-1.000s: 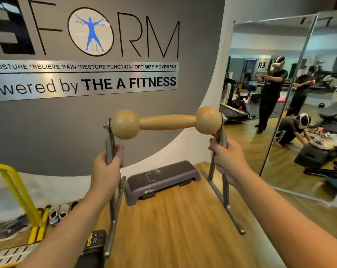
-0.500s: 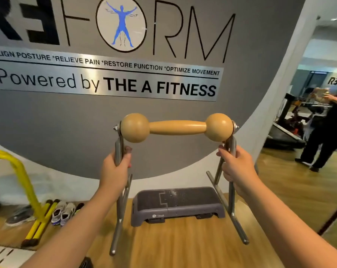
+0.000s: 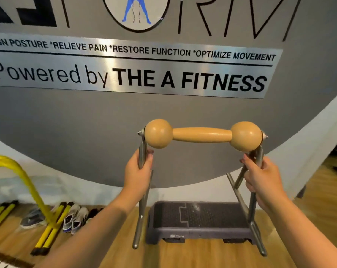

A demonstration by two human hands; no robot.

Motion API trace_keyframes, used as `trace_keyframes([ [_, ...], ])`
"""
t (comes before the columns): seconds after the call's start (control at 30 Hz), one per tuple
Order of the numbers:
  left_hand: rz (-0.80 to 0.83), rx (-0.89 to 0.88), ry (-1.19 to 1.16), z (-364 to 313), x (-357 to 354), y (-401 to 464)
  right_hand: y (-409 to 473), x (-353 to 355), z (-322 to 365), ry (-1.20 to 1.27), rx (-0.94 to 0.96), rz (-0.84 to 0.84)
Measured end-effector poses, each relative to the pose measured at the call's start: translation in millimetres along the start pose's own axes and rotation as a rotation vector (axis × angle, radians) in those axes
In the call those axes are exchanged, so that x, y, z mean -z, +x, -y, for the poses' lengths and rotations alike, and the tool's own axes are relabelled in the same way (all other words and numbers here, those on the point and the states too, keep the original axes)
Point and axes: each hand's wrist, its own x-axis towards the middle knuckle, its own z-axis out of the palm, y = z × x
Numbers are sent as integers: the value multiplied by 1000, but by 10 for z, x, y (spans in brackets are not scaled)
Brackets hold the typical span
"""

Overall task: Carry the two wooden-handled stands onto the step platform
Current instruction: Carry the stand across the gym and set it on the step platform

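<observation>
A person's left hand (image 3: 137, 174) grips the left steel upright and the right hand (image 3: 260, 177) clasps the right upright of a metal-framed stand with a turned wooden handle (image 3: 202, 134), held in the air above the wooden floor (image 3: 183, 256). Just beyond its feet, a dark grey step platform (image 3: 199, 222) marked "TheA" sits against the wall. Trainers (image 3: 74, 219) and yellow bars (image 3: 47, 235) lie at left. The wall sign (image 3: 132, 68) reads "Powered by THE A FITNESS" and "RELIEVE PAIN *RESTORE FUNCTION *OPTIMIZE MOVEMENT".

Silver wall sign (image 3: 132, 68): "POSTURE *RELIEVE PAIN *RESTORE FUNCTION *OPTIMIZE MOVEMENT", "Powered by THE A FITNESS". Step platform (image 3: 200, 232) front edge: "TheA".
</observation>
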Motion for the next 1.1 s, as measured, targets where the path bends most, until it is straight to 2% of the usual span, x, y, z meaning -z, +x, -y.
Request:
trace_keyframes([
  [0.3,31,26,81,1104,-852,1141,1503,-336,-934,14,-27,62],
  [0.67,16,202,230,3358,-2037,2073,3057,-768,-3246,33,-196,115],
  [0.9,4,225,261,4959,-2270,2403,3521,-1236,-4707,-12,-212,97],
  [1.1,-17,203,232,6079,-2346,2273,3603,-1449,-5881,31,-175,106],
])
